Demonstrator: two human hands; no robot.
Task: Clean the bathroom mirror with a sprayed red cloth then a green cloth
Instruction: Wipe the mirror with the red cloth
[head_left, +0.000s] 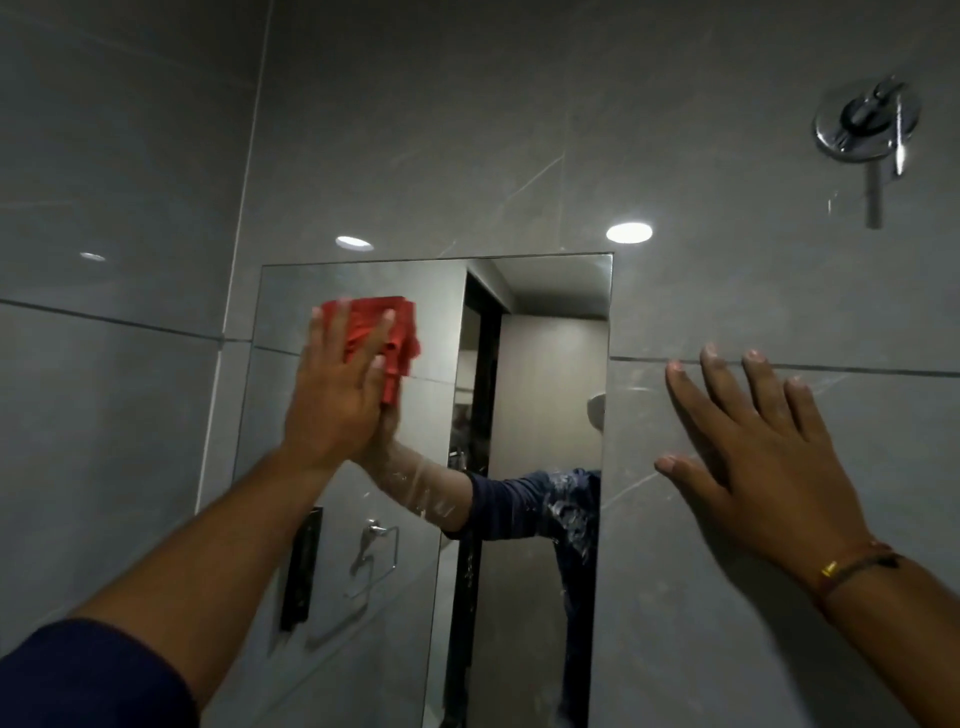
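A frameless rectangular mirror (545, 364) hangs on the grey tiled wall. My left hand (337, 395) presses a folded red cloth (382, 325) flat against the mirror's upper left part, fingers spread over it. My right hand (748, 457) lies flat on the wall tile to the right of the mirror, fingers apart, holding nothing. It wears a thread bracelet at the wrist. White streaks show on the lower part of the glass, over the reflected arm and sleeve. No green cloth or spray bottle is in view.
A chrome shower valve (865, 127) with a lever sticks out of the wall at the upper right. The mirror reflects a doorway, a towel ring and a dark wall fitting. Grey tiles surround the mirror on all sides.
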